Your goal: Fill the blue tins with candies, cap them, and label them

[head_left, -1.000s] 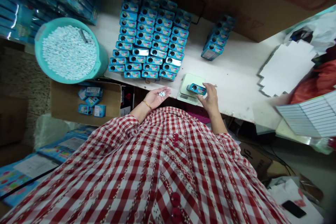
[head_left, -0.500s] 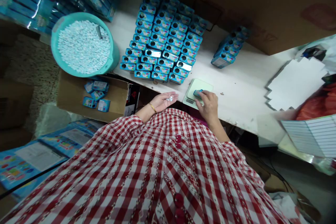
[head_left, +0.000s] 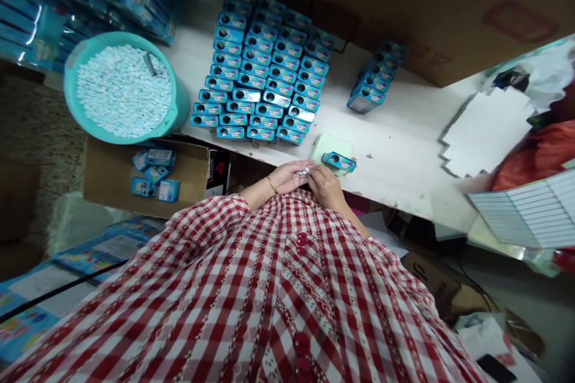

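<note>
A few small white pellets [head_left: 302,171] are held loose in the cupped palm of the left hand [head_left: 286,177], and could be spilled over its edge if the palm were tipped or nudged by the right hand [head_left: 327,187]. The right hand's fingers are bunched narrowly against them; whether any pellet is pinched there cannot be told. Dropped pellets could be lost in the gap between the checked shirt [head_left: 278,263] and the white table [head_left: 399,143]. One blue printed tin [head_left: 339,161] is set on the pale green scale [head_left: 335,145], touched by neither hand; because it is placed toward the scale's right edge, it could be knocked off by a careless wrist, and a reading might be skewed by a hand leaned on the plate. Each tin top is marked by a dark round spot, but what lies inside is not shown. The turquoise bucket [head_left: 182,102] is heaped with similar pellets, in which a scoop [head_left: 149,63] is partly buried. In the cardboard box [head_left: 191,185] below the table edge, several small blue packs [head_left: 157,173] are jumbled. Rows of blue tins [head_left: 256,81] are ranked beyond the scale.
</note>
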`<state>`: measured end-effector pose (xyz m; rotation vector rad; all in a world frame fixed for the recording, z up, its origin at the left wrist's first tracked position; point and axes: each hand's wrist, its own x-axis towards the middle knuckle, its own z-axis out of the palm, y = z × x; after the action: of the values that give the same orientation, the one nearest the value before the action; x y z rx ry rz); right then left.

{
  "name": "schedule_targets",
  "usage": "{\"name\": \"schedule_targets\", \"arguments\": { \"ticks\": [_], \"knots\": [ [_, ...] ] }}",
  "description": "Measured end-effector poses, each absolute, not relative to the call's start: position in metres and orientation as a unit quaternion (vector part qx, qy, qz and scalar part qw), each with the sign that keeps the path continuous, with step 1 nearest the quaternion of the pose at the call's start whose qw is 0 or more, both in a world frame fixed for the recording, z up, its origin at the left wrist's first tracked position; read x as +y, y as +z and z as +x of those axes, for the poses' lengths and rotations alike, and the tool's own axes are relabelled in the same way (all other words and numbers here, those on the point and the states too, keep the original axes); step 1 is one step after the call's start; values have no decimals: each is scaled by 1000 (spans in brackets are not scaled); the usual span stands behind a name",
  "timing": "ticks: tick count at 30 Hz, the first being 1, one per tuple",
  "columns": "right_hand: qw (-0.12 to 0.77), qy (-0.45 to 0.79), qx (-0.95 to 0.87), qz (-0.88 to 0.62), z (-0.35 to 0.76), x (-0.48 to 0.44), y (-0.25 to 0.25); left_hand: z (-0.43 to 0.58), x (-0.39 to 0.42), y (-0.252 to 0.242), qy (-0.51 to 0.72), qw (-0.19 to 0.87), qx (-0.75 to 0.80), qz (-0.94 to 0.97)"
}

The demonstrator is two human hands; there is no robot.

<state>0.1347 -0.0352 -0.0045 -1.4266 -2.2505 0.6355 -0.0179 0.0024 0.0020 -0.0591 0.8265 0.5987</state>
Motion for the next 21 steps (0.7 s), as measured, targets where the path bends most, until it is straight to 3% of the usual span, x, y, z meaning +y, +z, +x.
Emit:
{"name": "schedule_targets", "arguments": {
  "ticks": [4,7,12,21],
  "knots": [
    [274,174,-762,-561,165,-21,-2,-12,10,6,307,868,390,-27],
    [283,147,-724,-611,196,-13,-1,-19,13,5,311,853,418,-37],
    [232,118,-690,-675,241,-18,-2,-55,6,-6,349,809,470,-58],
    [131,165,-759,-616,228,-19,-19,-102,-10,-20,396,746,526,-95]
  ]
}}
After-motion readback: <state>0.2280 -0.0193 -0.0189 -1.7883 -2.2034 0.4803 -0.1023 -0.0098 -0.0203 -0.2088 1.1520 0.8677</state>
